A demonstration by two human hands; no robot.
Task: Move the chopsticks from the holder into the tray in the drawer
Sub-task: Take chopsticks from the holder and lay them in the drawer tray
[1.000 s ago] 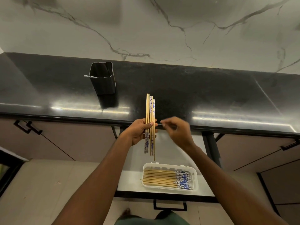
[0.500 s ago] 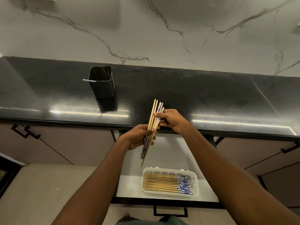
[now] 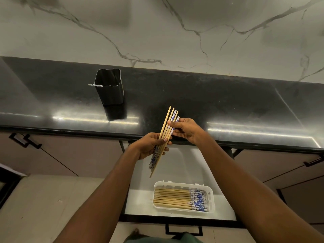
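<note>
both hands (image 3: 150,146) (image 3: 186,130) still grip the chopstick bundle (image 3: 164,137), now tilted further above the tray (image 3: 211,199)

One head-worn wide-angle view looks forward and steeply down from above the person's arms. It faces the black counter (image 3: 192,95) and marble wall (image 3: 157,28), near the open drawer (image 3: 140,202).

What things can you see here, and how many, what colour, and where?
Holder: one, black, standing on the counter at left.
Stray chopstick: one, patterned tip poking over the holder's rim.
Held chopsticks: a few, tan with blue-white ends, above the drawer.
Tray: one, white, in the open drawer.
Tray chopsticks: many, tan and blue-white, lying flat.
Counter: one, black.
Wall: white marble.
Left hand: gripping the bundle.
Right hand: pinching its upper end.
</note>
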